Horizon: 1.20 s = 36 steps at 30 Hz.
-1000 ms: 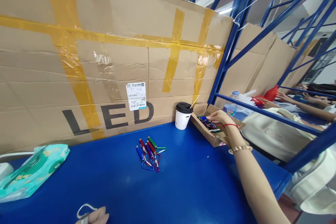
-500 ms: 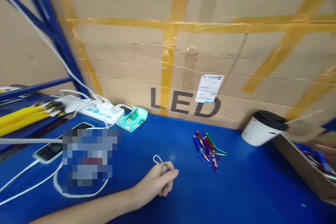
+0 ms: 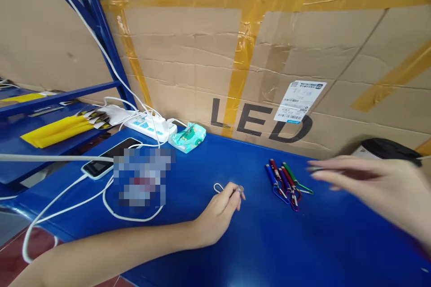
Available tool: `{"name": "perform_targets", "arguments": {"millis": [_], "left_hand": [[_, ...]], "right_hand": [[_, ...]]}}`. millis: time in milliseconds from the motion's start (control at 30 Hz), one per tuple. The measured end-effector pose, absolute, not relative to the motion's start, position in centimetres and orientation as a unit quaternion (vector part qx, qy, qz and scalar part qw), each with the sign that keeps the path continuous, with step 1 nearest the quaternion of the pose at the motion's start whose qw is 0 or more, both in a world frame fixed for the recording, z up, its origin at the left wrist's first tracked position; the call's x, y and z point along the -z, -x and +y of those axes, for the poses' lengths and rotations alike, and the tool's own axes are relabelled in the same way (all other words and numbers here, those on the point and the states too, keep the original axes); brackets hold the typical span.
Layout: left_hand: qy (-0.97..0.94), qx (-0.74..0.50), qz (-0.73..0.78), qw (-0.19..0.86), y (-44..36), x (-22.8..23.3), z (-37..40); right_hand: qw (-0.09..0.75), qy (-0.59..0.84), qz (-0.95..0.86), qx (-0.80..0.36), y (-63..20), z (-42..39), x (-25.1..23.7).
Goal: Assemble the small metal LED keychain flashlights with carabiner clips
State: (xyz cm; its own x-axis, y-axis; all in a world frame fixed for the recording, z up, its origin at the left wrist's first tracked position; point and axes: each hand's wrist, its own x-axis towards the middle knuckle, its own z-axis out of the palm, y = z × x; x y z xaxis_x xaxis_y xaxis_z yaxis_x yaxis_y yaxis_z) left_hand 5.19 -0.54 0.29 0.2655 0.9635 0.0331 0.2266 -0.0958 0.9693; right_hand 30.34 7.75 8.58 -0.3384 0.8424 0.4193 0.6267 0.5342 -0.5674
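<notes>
My left hand (image 3: 220, 210) rests on the blue table (image 3: 256, 242), fingers closed on a small silver keychain flashlight (image 3: 239, 189) whose wire clip loop (image 3: 218, 187) sticks out to the left. A little to its right lies a bunch of blue, red, purple and green keychain flashlights (image 3: 286, 182) with coloured clips. My right hand (image 3: 377, 188) hovers, motion-blurred, just right of that bunch, fingers stretched towards it. Something thin and dark may lie along its fingers, but the blur hides it.
A taped cardboard wall marked LED (image 3: 259, 119) backs the table. A black-lidded white cup (image 3: 387, 149) stands behind my right hand. At the left are a tissue pack (image 3: 187, 136), a power strip (image 3: 148, 125), a phone (image 3: 107, 158) and white cables (image 3: 67, 197).
The view swung left, away from the cardboard box of flashlights. My right hand left that box and came over beside the bunch. My left hand moved forward on the table with the silver flashlight.
</notes>
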Motion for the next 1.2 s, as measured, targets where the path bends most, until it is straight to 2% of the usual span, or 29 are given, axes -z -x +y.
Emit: {"name": "perform_targets", "arguments": {"millis": [133,267,800,1000,1100,1200], "left_hand": [[-0.667,-0.385,0.463,0.439,-5.1,0.0,-0.5],[-0.671,-0.399,0.473,0.408,-4.8,-0.2,-0.1],[-0.732,-0.449,0.406,0.311,-4.2,0.2,-0.5],[-0.782,-0.44,0.352,0.265,-3.9,0.3,-0.6],[-0.81,-0.399,0.344,0.258,-3.7,0.4,-0.5],[-0.824,-0.385,0.336,0.245,-3.7,0.6,-0.6]], "right_hand": [[0.304,0.376,-0.802,-0.352,-25.2,5.5,-8.1],[0.29,0.347,-0.785,-0.425,-22.9,5.3,-7.3],[0.275,0.327,-0.819,-0.384,-22.6,4.5,-6.6],[0.212,0.33,-0.816,-0.425,-22.7,4.6,-6.9],[0.203,0.286,-0.853,-0.387,-23.1,4.6,-6.8],[0.18,0.222,-0.909,-0.302,-23.7,4.2,-6.7]]}}
